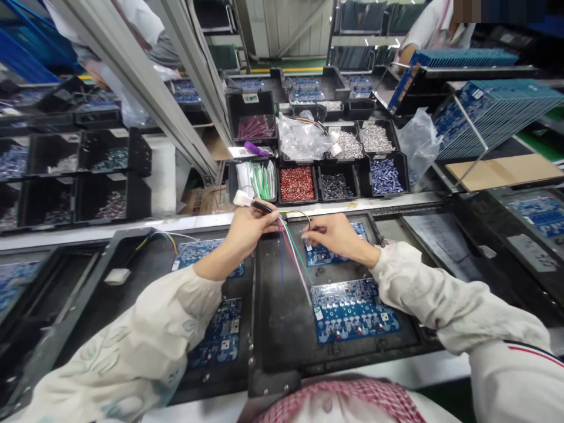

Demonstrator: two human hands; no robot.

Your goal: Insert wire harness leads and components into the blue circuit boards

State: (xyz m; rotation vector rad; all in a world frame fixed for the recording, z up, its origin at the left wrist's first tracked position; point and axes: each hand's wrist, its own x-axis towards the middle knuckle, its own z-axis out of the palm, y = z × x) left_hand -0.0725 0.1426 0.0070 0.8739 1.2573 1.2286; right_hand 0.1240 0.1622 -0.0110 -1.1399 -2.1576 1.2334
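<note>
My left hand (249,232) is closed on a wire harness, around its black sleeve (263,206), with a white connector (242,198) sticking out to the left. Below the fingers, loose red, white, green and blue wires (292,249) hang down over the black tray (277,329). A yellow wire (303,215) arcs across to my right hand (337,236), whose thumb and finger pinch its end. Just under that hand lies a blue circuit board (316,255), partly covered by it. A second circuit board (355,311) rests nearer to me, flat on the tray.
Left of the tray, another holder carries circuit boards (227,338) and a harness with a white plug (117,276). Behind stand bins of red components (297,183), blue components (386,176) and green-white wires (259,179). A metal post (132,88) rises at left; co-workers sit opposite.
</note>
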